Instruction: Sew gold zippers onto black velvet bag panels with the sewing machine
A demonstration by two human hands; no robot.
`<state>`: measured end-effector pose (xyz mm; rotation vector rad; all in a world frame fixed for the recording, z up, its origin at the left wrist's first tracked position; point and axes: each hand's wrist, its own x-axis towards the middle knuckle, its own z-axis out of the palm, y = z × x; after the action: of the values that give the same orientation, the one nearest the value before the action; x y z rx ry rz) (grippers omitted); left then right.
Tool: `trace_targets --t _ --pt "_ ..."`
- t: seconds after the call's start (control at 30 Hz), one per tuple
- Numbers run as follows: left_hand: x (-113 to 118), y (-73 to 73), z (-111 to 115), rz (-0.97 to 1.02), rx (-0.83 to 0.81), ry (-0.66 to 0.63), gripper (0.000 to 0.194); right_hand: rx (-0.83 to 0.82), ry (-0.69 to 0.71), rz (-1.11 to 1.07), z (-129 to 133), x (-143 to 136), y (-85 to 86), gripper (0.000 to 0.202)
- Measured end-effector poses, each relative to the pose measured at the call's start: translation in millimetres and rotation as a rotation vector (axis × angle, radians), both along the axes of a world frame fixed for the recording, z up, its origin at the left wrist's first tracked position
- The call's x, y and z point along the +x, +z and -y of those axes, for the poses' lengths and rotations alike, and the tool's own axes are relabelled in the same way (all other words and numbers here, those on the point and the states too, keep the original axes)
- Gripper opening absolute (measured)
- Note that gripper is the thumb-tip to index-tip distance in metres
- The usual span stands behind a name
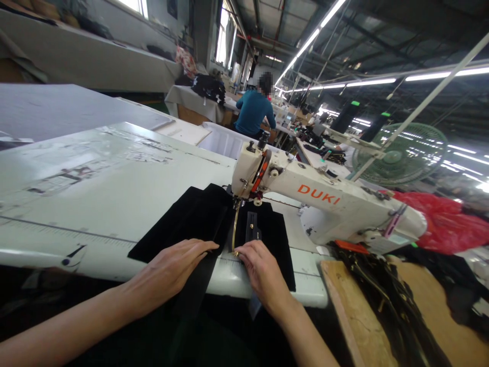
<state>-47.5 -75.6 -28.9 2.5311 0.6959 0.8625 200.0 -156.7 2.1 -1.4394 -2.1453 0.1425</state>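
1. Two bare hands are counted: one left hand (175, 266) and one right hand (266, 275).
2. One gold-coloured strip (236, 224) is seen.
3. One white sewing machine (324, 196) is shown.
4. Two dark green-topped spools (345, 118) are counted.
5. One fan (401, 153) is seen.
6. One red plastic bundle (431, 219) is found.
7. One person in a teal top (251, 112) is shown.
8. Pieces of black cloth (187, 214) cannot be surely counted.

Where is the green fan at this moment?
In the head view, the green fan is at upper right, beyond the sewing machine, above the red plastic.
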Motion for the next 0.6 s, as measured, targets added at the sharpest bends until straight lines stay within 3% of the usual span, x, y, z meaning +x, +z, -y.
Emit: trace_targets --t 0.07,0.13,0.27,0.37,0.6 --pt "-1.8 0.7 -1.4 -0.014 -0.008 0.028 0.03 0.017 0.025 -0.011 -4.2 4.3 8.5 0.025" --pt "-4.0 0.5 -2.2 -0.026 -0.014 0.036 0.029 0.002 0.082 0.155 -5.4 3.6 14.2 0.028" --pt "-5.5 -1.1 1.5 -0.026 -0.019 -0.004 0.028 -0.007 0.145 0.4 1.0 -8.6 9.5 0.031" --pt "-2.4 -0.5 9.0 -0.053 -0.028 -0.023 0.026 0.032 0.11 0.357 8.2 -15.6 0.7 0.031" --pt "-1.7 -7.8 17.8 -0.052 -0.081 0.072 0.036 0.065 0.106 0.292 17.4 -17.5 -5.9 0.032"
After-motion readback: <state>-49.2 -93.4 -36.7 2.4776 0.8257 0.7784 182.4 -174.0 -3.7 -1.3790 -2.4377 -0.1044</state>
